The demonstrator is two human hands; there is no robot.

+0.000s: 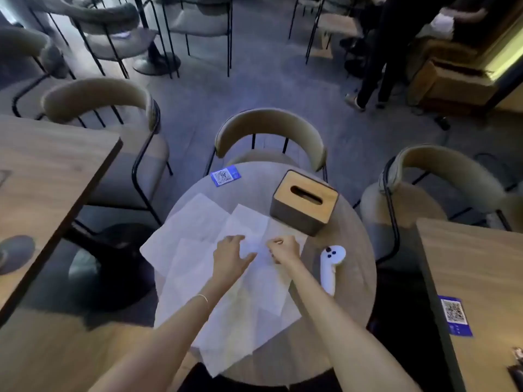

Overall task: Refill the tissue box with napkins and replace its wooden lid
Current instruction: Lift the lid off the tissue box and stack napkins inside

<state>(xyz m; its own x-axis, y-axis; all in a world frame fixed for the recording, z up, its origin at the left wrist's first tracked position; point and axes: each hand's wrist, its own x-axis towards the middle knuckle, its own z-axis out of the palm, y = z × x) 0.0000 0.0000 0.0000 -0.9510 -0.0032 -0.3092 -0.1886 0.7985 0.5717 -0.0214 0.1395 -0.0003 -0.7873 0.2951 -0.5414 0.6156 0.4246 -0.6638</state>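
1. Head view, looking down: small round table [356, 281], spread with loose white napkins [198, 222] overlapping across its left and middle.
2. Left hand [230, 257] laid on the napkins, fingers spread and pressing flat, nothing clasped.
3. Right hand [284, 248] just beside it, fingers curled in, pinching a crumpled bit of napkin between the two hands.
4. Thin bracelet [203, 297] on the left wrist.
5. Tissue box [304, 203] at the far right of the table, dark-sided, touching the napkins' edge, well clear of both hands.
6. Wooden lid [307, 190] seated on top of the box, slot empty and dark.
7. White handheld controller [331, 267] lying right of the right hand, near the box.
8. Blue QR card [225, 175] at the table's far rim, left of the box.
9. Padded chair [270, 134] tucked in beyond the table.
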